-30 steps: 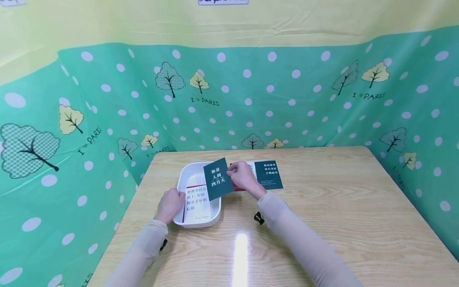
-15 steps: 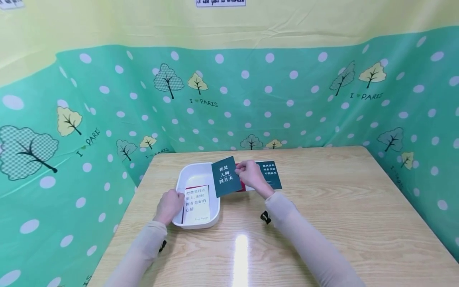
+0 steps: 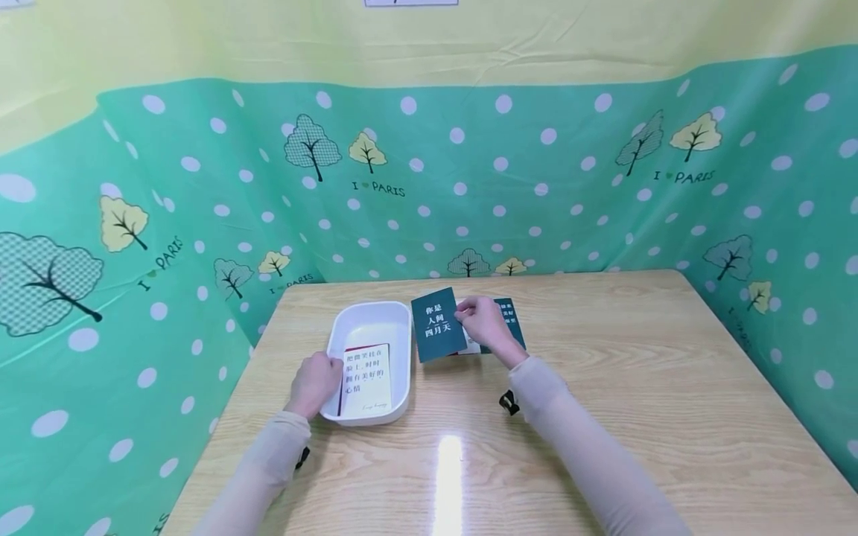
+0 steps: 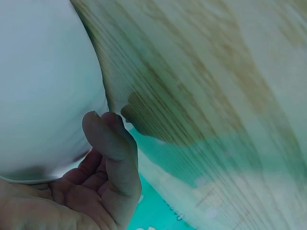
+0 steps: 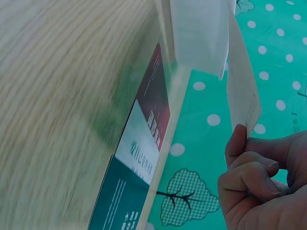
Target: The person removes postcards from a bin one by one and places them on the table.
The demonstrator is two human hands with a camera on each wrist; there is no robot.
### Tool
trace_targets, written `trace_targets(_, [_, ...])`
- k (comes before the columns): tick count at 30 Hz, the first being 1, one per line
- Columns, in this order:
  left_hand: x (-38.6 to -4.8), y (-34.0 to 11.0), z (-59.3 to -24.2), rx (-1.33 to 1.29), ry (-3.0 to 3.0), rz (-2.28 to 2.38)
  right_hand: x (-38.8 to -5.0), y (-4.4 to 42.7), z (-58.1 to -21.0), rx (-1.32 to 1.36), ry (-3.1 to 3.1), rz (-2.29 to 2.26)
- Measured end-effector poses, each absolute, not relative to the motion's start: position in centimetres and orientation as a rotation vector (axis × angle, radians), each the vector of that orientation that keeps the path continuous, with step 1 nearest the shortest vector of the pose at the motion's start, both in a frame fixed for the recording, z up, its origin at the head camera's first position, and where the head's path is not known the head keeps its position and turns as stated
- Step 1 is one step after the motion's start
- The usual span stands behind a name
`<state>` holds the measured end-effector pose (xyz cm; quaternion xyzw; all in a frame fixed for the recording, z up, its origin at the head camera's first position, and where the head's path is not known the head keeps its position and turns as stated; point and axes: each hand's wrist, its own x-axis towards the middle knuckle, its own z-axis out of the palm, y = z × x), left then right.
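On my left, a green cloth (image 3: 164,313) with pale dots and trees hangs like a wall, and it goes round the back and the right side too. Next is my left sleeve (image 3: 258,461), long and pale, with a small black thing (image 3: 303,457) showing by the cuff. My left hand (image 3: 313,383) grips the left rim of a white tub (image 3: 367,324), with its fingers curled in. The tub sits on the wooden table (image 3: 643,357). Inside it, at the near end, lies a white card (image 3: 367,376) with dark writing, and a bit of red shows along its top edge. Just right of the tub is the dark green card (image 3: 437,327) with white writing. It is up off the table and a little tilted, and from my wrist I can see its pale back. My right hand (image 3: 485,321) has it by the right edge, pinched between thumb and finger, with my other fingers folded in. Under and behind that hand, a row of cards lies on the table: a red card (image 5: 156,98), then a pale card (image 5: 136,146), then another green card (image 3: 515,327) at the right end. My right sleeve (image 3: 590,447) comes in from the near side, with one more black bit (image 3: 509,403) beside its cuff.
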<state>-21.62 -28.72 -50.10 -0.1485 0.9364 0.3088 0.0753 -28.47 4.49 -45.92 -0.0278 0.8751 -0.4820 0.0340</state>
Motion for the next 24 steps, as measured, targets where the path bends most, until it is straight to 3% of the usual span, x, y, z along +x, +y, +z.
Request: trace_targets(24, [-21.8,-28.7,-50.1,-0.441,2.831,0.883,-29.5,9.7,-47.6,0.041,2.675,-1.508])
